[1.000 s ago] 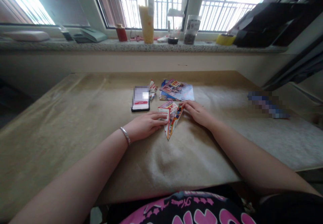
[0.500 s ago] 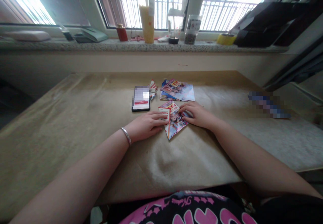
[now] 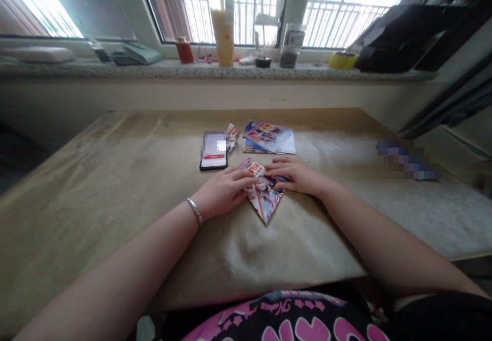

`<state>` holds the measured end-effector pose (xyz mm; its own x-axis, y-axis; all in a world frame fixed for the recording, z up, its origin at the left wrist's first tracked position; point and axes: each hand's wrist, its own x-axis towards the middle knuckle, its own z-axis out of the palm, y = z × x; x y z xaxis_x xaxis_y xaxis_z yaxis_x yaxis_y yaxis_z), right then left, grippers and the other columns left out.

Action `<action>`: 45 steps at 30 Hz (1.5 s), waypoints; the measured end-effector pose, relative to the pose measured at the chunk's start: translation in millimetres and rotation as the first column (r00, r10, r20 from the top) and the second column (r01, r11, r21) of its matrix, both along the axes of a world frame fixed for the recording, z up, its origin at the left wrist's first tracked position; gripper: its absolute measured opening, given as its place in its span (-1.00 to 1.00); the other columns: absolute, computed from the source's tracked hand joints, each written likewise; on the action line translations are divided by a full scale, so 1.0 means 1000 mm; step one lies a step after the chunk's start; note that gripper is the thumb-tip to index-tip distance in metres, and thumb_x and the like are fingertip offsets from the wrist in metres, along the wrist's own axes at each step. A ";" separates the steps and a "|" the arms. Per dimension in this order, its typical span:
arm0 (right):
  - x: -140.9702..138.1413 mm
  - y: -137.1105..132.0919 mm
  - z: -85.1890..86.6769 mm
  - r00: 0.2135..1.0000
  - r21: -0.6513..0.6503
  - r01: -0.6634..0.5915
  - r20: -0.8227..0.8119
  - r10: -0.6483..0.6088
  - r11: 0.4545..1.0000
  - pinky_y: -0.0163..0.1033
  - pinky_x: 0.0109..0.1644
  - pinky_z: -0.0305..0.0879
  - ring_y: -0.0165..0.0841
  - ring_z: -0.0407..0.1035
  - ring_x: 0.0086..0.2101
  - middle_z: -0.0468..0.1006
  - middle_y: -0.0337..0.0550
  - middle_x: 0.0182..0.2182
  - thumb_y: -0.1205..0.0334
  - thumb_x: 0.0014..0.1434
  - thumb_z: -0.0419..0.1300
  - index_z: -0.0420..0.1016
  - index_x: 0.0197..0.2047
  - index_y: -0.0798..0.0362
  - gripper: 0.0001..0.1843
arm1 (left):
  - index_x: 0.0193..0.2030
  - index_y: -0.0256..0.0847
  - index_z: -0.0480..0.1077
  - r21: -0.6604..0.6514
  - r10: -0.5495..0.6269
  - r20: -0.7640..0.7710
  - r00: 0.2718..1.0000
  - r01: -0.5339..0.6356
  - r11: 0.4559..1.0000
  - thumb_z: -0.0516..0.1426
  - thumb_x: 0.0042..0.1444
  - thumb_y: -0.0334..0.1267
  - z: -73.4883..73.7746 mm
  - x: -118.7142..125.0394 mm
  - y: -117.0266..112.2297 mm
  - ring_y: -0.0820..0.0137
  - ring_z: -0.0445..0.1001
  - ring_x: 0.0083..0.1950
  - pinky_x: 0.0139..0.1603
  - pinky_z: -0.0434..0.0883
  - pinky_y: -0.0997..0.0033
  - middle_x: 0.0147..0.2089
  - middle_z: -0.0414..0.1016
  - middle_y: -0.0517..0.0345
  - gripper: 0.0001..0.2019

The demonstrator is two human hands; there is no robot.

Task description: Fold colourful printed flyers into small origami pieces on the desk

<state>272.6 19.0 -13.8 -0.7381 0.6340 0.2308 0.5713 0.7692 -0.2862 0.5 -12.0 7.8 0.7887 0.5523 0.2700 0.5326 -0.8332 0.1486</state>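
Note:
A colourful printed paper (image 3: 266, 200), folded to a point that faces me, lies on the tan table (image 3: 115, 187). My left hand (image 3: 222, 190), with a silver bracelet at the wrist, rests flat on the paper's left side, fingers stretched out. On the paper's upper right part lies my right hand (image 3: 295, 176), its fingers also flat and pressing down. Both hands touch the paper and nothing is gripped.
A phone (image 3: 214, 150) lies just beyond my left hand, with a small folded paper piece (image 3: 232, 134) and a stack of printed sheets (image 3: 269, 138) behind. A blurred object (image 3: 406, 158) sits at the right. The window sill (image 3: 215, 69) holds cups, jars and a tape roll.
The folded paper has opened wider and turned, its point now more to the right. My right hand slid left onto it and flattened; my left hand shifted slightly.

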 end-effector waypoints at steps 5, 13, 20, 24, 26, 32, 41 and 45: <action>-0.008 -0.009 0.006 0.999 0.028 -0.008 0.049 0.006 1.000 0.08 0.24 0.09 -0.13 0.10 0.20 0.25 -0.13 0.23 0.03 0.16 0.16 0.31 0.20 -0.12 -0.47 | 0.27 -0.15 0.18 -0.004 0.121 -0.064 0.991 -0.122 0.993 0.02 0.24 -0.12 -0.005 -0.002 0.002 0.16 0.18 0.27 0.24 0.21 0.08 0.31 0.17 -0.02 -0.53; -0.012 -0.015 0.009 0.995 0.054 0.027 0.093 -0.031 0.998 0.10 0.25 0.06 -0.12 0.06 0.23 0.19 -0.10 0.26 0.04 0.19 0.13 0.29 0.22 -0.16 -0.49 | 0.27 -0.10 0.16 -0.008 0.156 -0.096 0.983 -0.158 0.987 -0.01 0.24 -0.05 -0.006 -0.001 0.001 0.18 0.25 0.20 0.21 0.17 0.08 0.24 0.28 0.03 -0.52; -0.013 -0.015 0.008 0.985 0.141 0.079 0.139 -0.099 0.987 0.11 0.24 0.07 -0.06 0.08 0.21 0.25 -0.04 0.23 -0.01 0.21 0.09 0.33 0.20 -0.09 -0.50 | 0.32 -0.15 0.05 -0.041 0.141 0.064 0.988 -0.138 0.990 0.01 0.22 -0.14 -0.004 -0.003 0.004 0.22 0.31 0.09 0.11 0.27 0.16 0.16 0.30 -0.06 -0.46; -0.011 -0.014 0.009 0.981 0.171 0.123 0.128 -0.146 0.978 0.11 0.24 0.08 -0.08 0.12 0.19 0.25 -0.09 0.23 0.02 0.22 0.09 0.31 0.21 -0.12 -0.50 | 0.19 -0.10 0.27 0.000 0.126 0.094 0.988 -0.127 0.992 0.05 0.19 -0.19 -0.002 -0.006 0.008 0.27 0.35 -0.04 0.00 0.33 0.22 -0.03 0.38 0.01 -0.59; -0.010 -0.013 0.009 0.979 0.176 0.136 0.124 -0.159 0.975 0.10 0.24 0.09 -0.09 0.14 0.18 0.26 -0.09 0.23 0.03 0.22 0.09 0.31 0.21 -0.13 -0.51 | 0.06 -0.08 0.40 0.034 0.103 0.070 0.992 -0.106 0.994 0.04 0.20 -0.23 -0.001 -0.007 0.009 0.29 0.36 -0.07 -0.03 0.33 0.25 -0.07 0.41 0.04 -0.70; -0.008 -0.011 0.009 0.982 0.193 0.136 0.102 -0.158 0.972 0.06 0.22 0.12 -0.10 0.18 0.16 0.32 -0.06 0.18 0.04 0.20 0.11 0.41 0.13 -0.08 -0.56 | 0.00 -0.02 0.45 0.106 0.082 -0.048 0.995 -0.076 0.991 0.01 0.23 -0.25 0.000 -0.008 0.009 0.30 0.37 -0.08 -0.04 0.30 0.23 -0.03 0.46 0.13 -0.73; -0.004 -0.013 0.018 0.992 0.133 0.062 0.104 -0.076 0.989 -0.01 0.09 0.26 -0.19 0.34 0.01 0.49 -0.12 0.02 0.16 0.20 0.12 0.48 0.06 -0.15 -0.64 | 0.06 -0.01 0.40 0.137 0.078 -0.142 0.987 -0.059 0.989 -0.03 0.26 -0.19 0.003 -0.010 0.006 0.29 0.38 -0.03 -0.03 0.27 0.23 0.02 0.47 0.14 -0.70; -0.002 -0.016 0.023 0.989 0.092 0.041 0.135 -0.053 0.995 -0.03 0.07 0.28 -0.19 0.36 -0.02 0.49 -0.11 0.02 0.12 0.15 0.16 0.47 0.07 -0.15 -0.60 | 0.03 -0.04 0.42 0.125 0.104 -0.161 0.981 -0.084 0.989 -0.02 0.26 -0.18 0.006 -0.011 0.004 0.30 0.40 -0.05 -0.05 0.28 0.24 0.01 0.47 0.13 -0.71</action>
